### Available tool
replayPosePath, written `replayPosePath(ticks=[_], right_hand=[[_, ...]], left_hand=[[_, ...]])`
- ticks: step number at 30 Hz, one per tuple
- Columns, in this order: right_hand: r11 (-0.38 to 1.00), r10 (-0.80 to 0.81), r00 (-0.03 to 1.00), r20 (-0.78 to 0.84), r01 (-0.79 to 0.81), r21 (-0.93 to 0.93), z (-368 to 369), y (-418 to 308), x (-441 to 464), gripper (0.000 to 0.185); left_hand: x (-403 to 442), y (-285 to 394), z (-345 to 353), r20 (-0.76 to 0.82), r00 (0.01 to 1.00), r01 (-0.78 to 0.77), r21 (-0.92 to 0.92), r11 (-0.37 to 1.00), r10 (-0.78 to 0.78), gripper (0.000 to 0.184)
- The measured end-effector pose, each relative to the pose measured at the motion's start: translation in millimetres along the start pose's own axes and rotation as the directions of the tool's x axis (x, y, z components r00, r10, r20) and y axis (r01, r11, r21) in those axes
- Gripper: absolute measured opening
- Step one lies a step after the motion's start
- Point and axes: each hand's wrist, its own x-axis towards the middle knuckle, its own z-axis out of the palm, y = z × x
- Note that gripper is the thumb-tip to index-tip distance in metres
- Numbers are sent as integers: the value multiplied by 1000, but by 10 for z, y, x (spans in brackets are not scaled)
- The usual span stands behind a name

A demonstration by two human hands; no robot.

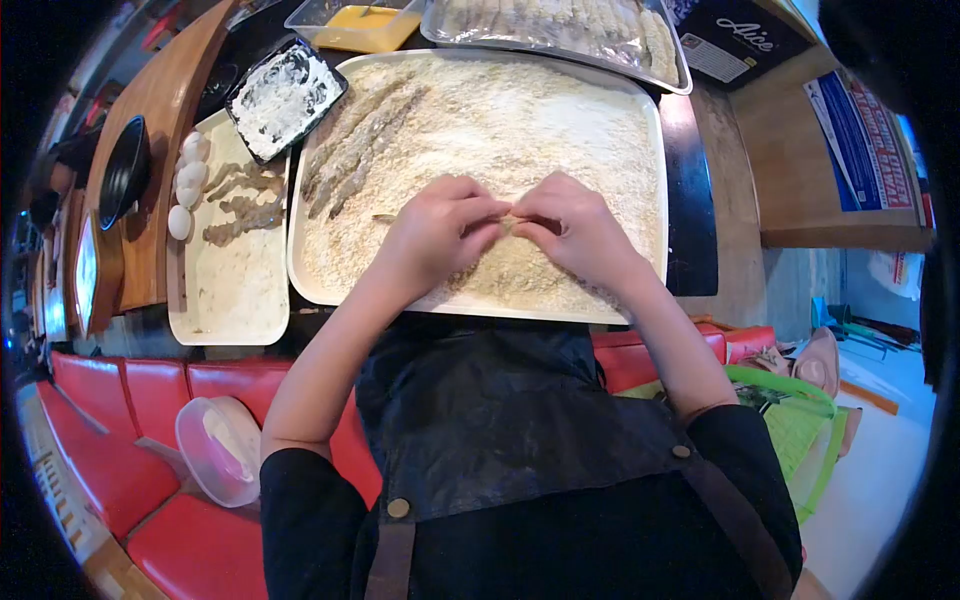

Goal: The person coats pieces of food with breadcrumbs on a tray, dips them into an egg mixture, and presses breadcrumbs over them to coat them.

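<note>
Both hands work low over a large white tray [660, 200] spread with pale breadcrumbs [480, 110]. The fingers of my left hand [440, 235] are pinched together, and my right hand [580, 228] is pinched the same way, fingertips nearly meeting. Between them shows a little of a crumb-coated shrimp [508, 224], mostly hidden by the fingers. A thin tail-like tip [383, 217] pokes out left of my left hand. Several long floured shrimp [365, 135] lie side by side at the tray's upper left.
Left of it, a smaller cream tray [235, 300] holds uncoated shrimp [243, 218] and eggs [181, 222]. A black dish of white flour [285, 98] overlaps its top. Behind are a tub of yellow liquid [365, 25] and a clear-lidded tray of coated shrimp [560, 30]. A cardboard box [830, 140] stands right.
</note>
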Motion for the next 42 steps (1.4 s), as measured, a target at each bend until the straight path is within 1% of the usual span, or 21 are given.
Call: replayPosePath(ticks=[3, 6, 9, 12, 15, 18, 21, 23, 24, 27, 30, 33, 36, 37, 38, 39, 40, 41, 42], right_hand=[[999, -24, 987, -158, 28, 23, -68, -29, -11, 21], [964, 263, 954, -142, -254, 79, -215, -50, -65, 25], [974, 225, 971, -82, -222, 47, -206, -30, -95, 25], [970, 244, 966, -81, -243, 31, -87, -2, -63, 22], [966, 260, 965, -45, -259, 23, -20, 16, -3, 20], [937, 341, 939, 53, -344, 60, -109, -64, 33, 21], [954, 259, 965, 40, -262, 146, -264, -97, -5, 23], [947, 258, 966, 34, -260, 187, -282, 35, -56, 24], [944, 258, 966, 29, -258, 207, -280, 75, -62, 24], [915, 329, 943, 52, -332, 229, -232, 89, -54, 23], [915, 338, 940, 46, -340, 218, -156, 74, -20, 19], [940, 310, 950, 14, -309, 142, -75, 58, -7, 15], [949, 280, 960, -11, -275, 157, -57, 72, 5, 13], [949, 282, 959, 17, -282, 143, -100, 44, 14, 14], [949, 284, 958, 46, -288, 131, -170, -9, 25, 15], [949, 286, 955, 77, -293, 118, -213, -48, 35, 16], [967, 221, 975, 36, -224, 119, -222, -44, 35, 18], [981, 155, 988, -5, -153, 117, -231, -33, 35, 20], [990, 90, 995, -47, -84, 111, -237, -23, 34, 22]], left_hand=[[50, 57, -45, 111, 975, 208, -157, 966, -192, 25], [96, -61, -98, 97, 984, 143, 70, 987, -150, 26], [125, -17, -38, 19, 1000, -9, 25, 1000, 9, 23], [107, -30, 95, 15, 999, 29, -72, 997, -28, 20], [120, -20, 111, 1, 1000, 21, -25, 999, -21, 18], [158, 23, 25, 151, 976, 171, -71, 983, -159, 18], [151, -42, -25, 312, 929, 296, -303, 906, -199, 18], [158, -97, 13, 149, 986, 87, -107, 990, -71, 20], [175, -92, 15, 79, 997, -12, 7, 1000, 12, 20], [171, 28, 35, 80, 991, 105, 3, 995, -105, 21], [124, -24, 86, 68, 996, 65, -56, 996, -61, 21], [99, -71, 159, -12, 1000, 9, -62, 998, -10, 20], [130, -45, 146, -9, 1000, 7, -26, 1000, -7, 19], [159, -29, 120, 99, 986, 150, -140, 979, -137, 19], [190, -9, 78, 219, 943, 301, -234, 925, -251, 19], [210, 1, 52, 345, 873, 451, -304, 839, -344, 19], [219, -26, 40, 269, 934, 298, -218, 929, -236, 19], [231, -67, 21, 204, 973, 137, -117, 984, -111, 19], [237, -92, 12, 154, 988, -25, -6, 1000, 26, 20]])
